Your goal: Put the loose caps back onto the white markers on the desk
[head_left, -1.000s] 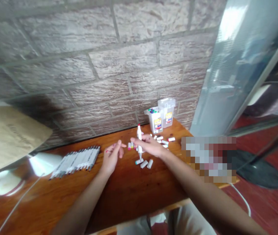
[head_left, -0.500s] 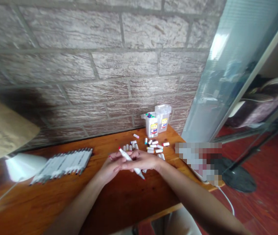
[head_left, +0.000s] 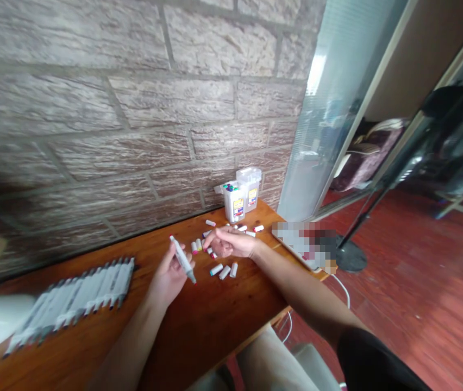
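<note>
My left hand [head_left: 169,279] is closed around a white marker [head_left: 181,256], which it holds tilted above the table. Reddish tips show at both ends of the marker, and its lower end is grey. Over a cluster of loose marker caps hovers my right hand [head_left: 231,243], its fingers loosely bent and the index finger reaching left; I see nothing in it. Short white caps with coloured ends lie around and under it, among them a pink-ended cap [head_left: 194,248] and a blue-ended cap [head_left: 216,269]. My right hand hides part of the cluster.
A long row of white markers [head_left: 72,298] lies on the wooden table [head_left: 182,336] at left. Two clear plastic cases [head_left: 235,209] stand at the back by the stone wall [head_left: 211,98], the front one holding several markers. A blurred-out tray [head_left: 296,252] sits on the right edge.
My hands have moved apart: the left keeps the marker, while the right has let go of it and sits over the caps. The view has swung to the right.
</note>
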Demonstrator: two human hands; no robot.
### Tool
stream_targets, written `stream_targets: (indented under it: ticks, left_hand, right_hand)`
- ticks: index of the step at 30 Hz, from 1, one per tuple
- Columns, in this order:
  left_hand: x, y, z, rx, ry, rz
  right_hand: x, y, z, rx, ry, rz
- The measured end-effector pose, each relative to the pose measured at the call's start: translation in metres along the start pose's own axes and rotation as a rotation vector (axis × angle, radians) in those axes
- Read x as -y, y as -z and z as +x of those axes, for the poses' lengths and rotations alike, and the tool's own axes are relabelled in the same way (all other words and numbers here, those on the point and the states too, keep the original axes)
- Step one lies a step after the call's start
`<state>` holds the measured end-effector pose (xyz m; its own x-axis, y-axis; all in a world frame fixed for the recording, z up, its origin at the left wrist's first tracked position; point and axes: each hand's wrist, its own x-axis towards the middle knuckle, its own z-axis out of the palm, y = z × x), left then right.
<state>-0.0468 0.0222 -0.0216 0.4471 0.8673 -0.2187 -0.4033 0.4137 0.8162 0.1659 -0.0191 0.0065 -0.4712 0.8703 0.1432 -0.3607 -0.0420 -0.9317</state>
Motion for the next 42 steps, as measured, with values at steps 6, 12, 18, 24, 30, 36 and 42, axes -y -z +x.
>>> stream_targets:
  ticks: [6,12,18,24,30,36,42]
  left_hand:
    - [-0.017,-0.034,0.014,-0.071,-0.04,-0.365]
    - [-0.046,-0.08,0.052,0.116,-0.198,-0.415]
    - [-0.038,-0.04,0.046,0.125,-0.198,-0.16]
    - [-0.019,-0.008,0.038,-0.038,-0.236,-0.115]
    - [-0.01,-0.01,0.031,-0.09,-0.244,-0.066]
    - [-0.01,-0.013,0.026,-0.132,-0.254,-0.024]
    - [-0.006,-0.016,0.027,-0.092,-0.22,-0.025]
  right_hand:
    - [0.013,0.0,-0.002,-0.004,0.235,0.309]
    - [0.053,-0.005,0.024,-0.187,0.313,0.39]
    - [0.061,0.015,0.015,-0.506,0.313,-0.05]
    - [0.038,0.06,-0.012,-0.745,0.06,-0.866]
    - [0.02,0.049,-0.013,-0.827,-0.207,-1.293]
    - [0.007,0.037,-0.002,-0.726,-0.436,-1.694]
    - [0.005,0.044,-0.002,-0.702,-0.514,-1.685]
